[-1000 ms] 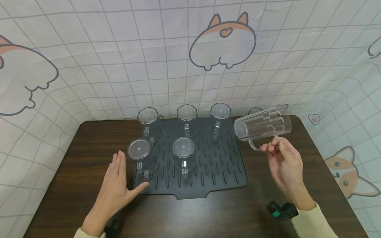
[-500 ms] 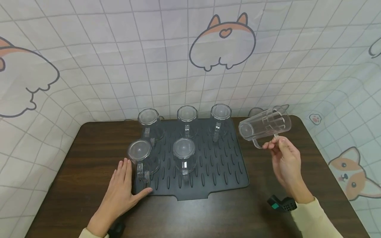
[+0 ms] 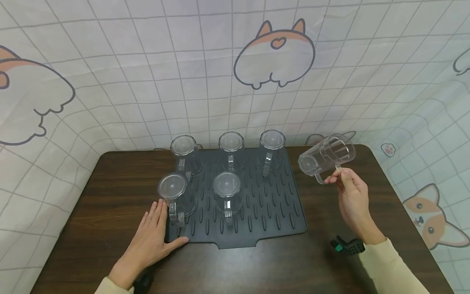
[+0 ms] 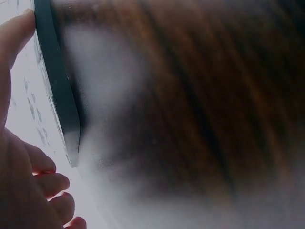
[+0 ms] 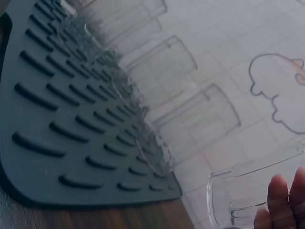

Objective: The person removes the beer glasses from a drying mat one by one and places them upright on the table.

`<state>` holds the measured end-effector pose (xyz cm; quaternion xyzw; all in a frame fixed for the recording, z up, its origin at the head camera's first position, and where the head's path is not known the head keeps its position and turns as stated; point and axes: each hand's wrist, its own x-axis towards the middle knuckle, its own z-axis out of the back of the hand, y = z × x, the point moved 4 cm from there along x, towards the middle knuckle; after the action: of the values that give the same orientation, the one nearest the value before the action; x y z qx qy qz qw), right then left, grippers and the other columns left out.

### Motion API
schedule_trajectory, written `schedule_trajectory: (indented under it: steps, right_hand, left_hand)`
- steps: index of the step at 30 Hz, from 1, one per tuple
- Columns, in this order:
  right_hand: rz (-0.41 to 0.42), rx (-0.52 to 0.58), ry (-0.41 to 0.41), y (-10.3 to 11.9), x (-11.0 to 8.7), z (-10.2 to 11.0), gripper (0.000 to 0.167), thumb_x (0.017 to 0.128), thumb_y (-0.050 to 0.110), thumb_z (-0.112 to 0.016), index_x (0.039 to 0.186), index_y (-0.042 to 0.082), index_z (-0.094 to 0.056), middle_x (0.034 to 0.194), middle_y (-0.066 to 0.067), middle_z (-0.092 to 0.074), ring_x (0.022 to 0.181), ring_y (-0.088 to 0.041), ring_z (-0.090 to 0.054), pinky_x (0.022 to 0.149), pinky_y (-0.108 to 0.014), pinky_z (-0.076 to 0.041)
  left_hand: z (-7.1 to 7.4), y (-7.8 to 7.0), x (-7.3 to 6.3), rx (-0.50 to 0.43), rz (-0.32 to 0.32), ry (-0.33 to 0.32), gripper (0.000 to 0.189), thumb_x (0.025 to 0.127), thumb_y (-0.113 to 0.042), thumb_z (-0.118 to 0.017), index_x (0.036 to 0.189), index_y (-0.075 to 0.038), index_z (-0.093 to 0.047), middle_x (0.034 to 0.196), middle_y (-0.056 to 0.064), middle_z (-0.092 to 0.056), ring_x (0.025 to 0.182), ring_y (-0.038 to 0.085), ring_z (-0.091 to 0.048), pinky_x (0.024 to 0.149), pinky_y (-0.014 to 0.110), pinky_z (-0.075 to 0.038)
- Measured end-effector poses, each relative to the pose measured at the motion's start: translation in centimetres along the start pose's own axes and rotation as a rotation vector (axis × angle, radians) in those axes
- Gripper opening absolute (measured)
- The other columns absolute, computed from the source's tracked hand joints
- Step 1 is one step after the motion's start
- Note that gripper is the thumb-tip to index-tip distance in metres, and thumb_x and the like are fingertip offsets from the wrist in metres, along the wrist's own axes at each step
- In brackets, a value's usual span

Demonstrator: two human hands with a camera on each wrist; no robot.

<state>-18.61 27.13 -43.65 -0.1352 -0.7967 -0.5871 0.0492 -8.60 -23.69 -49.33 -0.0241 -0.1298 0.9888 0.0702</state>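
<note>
My right hand (image 3: 353, 198) pinches the handle of a clear mug (image 3: 324, 156), held tilted over the table to the right of the mat, its base toward the lower left and its mouth toward the upper right. Fingertips (image 5: 279, 195) overlap that mug in the right wrist view. At the left edge of the dark drying mat (image 3: 264, 228) lies my left hand (image 3: 147, 243), fingers extended beside the front-left mug (image 3: 172, 188) and thumb at the mat's front edge. Another upside-down mug (image 3: 227, 188) stands to its right. The left wrist view catches the mat's side edge (image 4: 57, 71).
Along the back of the mat stand three more inverted clear mugs: left (image 3: 185, 149), middle (image 3: 231, 145) and right (image 3: 272, 143). A brown wooden table (image 3: 117, 183) lies beneath. White grid cloth (image 3: 147, 81) with dog drawings hangs behind and at both sides.
The left hand has shifted right, up to the mat's edge. In the right hand, the mug has tipped, its base dropping lower and moving slightly to the right.
</note>
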Motion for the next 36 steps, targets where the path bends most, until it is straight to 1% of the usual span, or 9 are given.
schedule_trajectory:
  steps: [8, 12, 16, 20, 23, 30, 36]
  right_hand:
    - [-0.027, -0.129, -0.022, -1.0, 1.1, 0.6, 0.03, 0.11, 0.021, -0.049, 0.095, -0.001, -0.06, 0.078, 0.002, -0.067, 0.079, -0.01, -0.07, 0.088, -0.017, -0.056]
    - [-0.049, -0.214, -0.022, -1.4, 1.5, 0.9, 0.03, 0.111, 0.023, -0.049, 0.097, -0.002, -0.059, 0.079, 0.004, -0.067, 0.08, -0.008, -0.07, 0.091, -0.015, -0.053]
    - [-0.064, -0.346, -0.027, -1.6, 1.9, 1.1, 0.031, 0.111, 0.023, -0.047, 0.097, -0.001, -0.06, 0.078, 0.008, -0.067, 0.08, -0.005, -0.07, 0.094, -0.014, -0.048]
    - [-0.08, -0.487, -0.034, -1.8, 2.1, 1.4, 0.033, 0.112, 0.024, -0.044, 0.098, 0.0, -0.061, 0.077, 0.013, -0.067, 0.082, -0.001, -0.069, 0.095, -0.012, -0.043]
    - [-0.098, -0.535, -0.04, -2.2, 2.1, 1.7, 0.034, 0.112, 0.025, -0.043, 0.1, -0.001, -0.061, 0.077, 0.015, -0.067, 0.084, 0.0, -0.069, 0.095, -0.012, -0.042]
    - [-0.121, -0.603, -0.045, -2.8, 2.2, 2.1, 0.036, 0.113, 0.028, -0.043, 0.104, -0.002, -0.061, 0.077, 0.02, -0.068, 0.088, 0.001, -0.068, 0.097, -0.015, -0.041]
    - [-0.118, -0.655, -0.037, -3.2, 2.2, 2.2, 0.037, 0.113, 0.027, -0.042, 0.106, -0.004, -0.062, 0.078, 0.019, -0.069, 0.088, 0.003, -0.068, 0.096, -0.015, -0.043]
  left_hand:
    - [0.1, -0.1, 0.2, -0.012, -0.005, 0.029, 0.121, 0.086, -0.074, -0.067, 0.16, 0.012, -0.022, 0.167, 0.034, -0.024, 0.156, 0.052, -0.024, 0.123, 0.07, -0.026]
    - [0.1, -0.1, 0.2, -0.017, -0.018, 0.05, 0.118, 0.089, -0.073, -0.064, 0.16, 0.012, -0.022, 0.168, 0.034, -0.022, 0.156, 0.052, -0.024, 0.123, 0.07, -0.027]
    - [-0.1, -0.1, 0.3, -0.019, -0.029, 0.066, 0.116, 0.092, -0.072, -0.061, 0.16, 0.011, -0.019, 0.169, 0.033, -0.02, 0.157, 0.051, -0.022, 0.123, 0.068, -0.028]
    - [-0.3, -0.2, 0.3, -0.008, -0.023, 0.086, 0.115, 0.093, -0.073, -0.057, 0.16, 0.012, -0.019, 0.168, 0.034, -0.019, 0.157, 0.051, -0.022, 0.124, 0.067, -0.029]
    - [-0.4, -0.3, 0.3, -0.005, -0.015, 0.094, 0.115, 0.093, -0.073, -0.057, 0.16, 0.012, -0.019, 0.168, 0.034, -0.019, 0.157, 0.051, -0.021, 0.124, 0.066, -0.029]
    - [-0.4, -0.4, 0.3, -0.003, 0.002, 0.089, 0.115, 0.093, -0.073, -0.057, 0.159, 0.014, -0.02, 0.168, 0.035, -0.019, 0.157, 0.051, -0.021, 0.125, 0.065, -0.028]
    - [-0.6, -0.4, 0.2, -0.007, 0.012, 0.089, 0.116, 0.092, -0.074, -0.057, 0.159, 0.014, -0.021, 0.168, 0.034, -0.019, 0.158, 0.051, -0.021, 0.126, 0.064, -0.027]
